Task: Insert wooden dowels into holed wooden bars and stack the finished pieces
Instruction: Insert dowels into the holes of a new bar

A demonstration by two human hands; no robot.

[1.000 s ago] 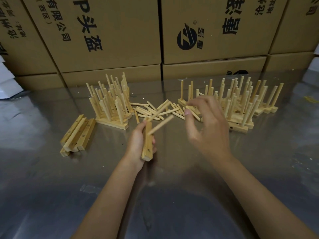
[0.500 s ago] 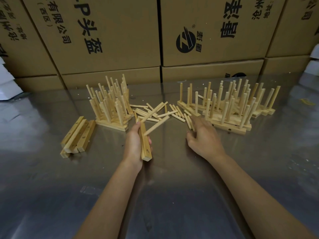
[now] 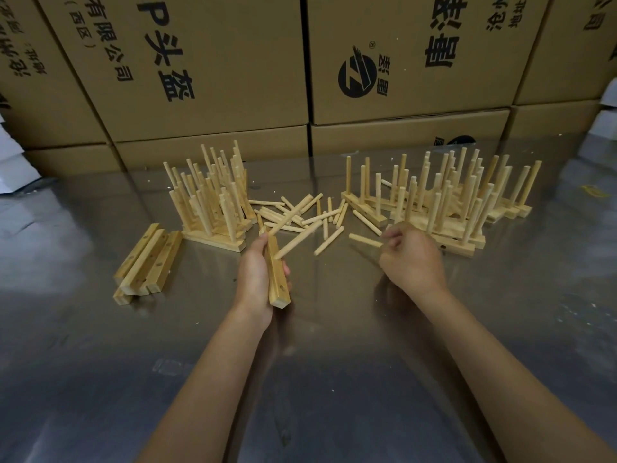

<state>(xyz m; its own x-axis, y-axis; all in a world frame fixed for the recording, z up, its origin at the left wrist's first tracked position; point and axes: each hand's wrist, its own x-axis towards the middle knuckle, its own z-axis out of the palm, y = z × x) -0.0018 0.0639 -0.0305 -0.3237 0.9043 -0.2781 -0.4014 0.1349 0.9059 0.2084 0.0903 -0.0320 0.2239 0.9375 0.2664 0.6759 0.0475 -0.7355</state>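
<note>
The left hand [image 3: 257, 279] is gripping a holed bar [image 3: 278, 275] with two dowels slanting out toward 2 o'clock, while the right hand [image 3: 412, 259] is pinching a single dowel [image 3: 365, 240]. Loose dowels [image 3: 300, 215] are lying scattered at 12 o'clock on the metal table [image 3: 100, 362]. Finished pieces [image 3: 213, 202] are standing at 11 o'clock, more finished racks [image 3: 444, 202] crowding just beyond the right hand, bare bars [image 3: 147, 259] at 9 o'clock, and cardboard boxes [image 3: 207, 68] behind.

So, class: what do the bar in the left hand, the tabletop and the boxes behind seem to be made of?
Bar: pale, apparently unfinished wood, matte with faint grain.
Tabletop: probably brushed metal, grey with blurry reflections.
Boxes: brown cardboard, matte, printed in black, seams showing.
</note>
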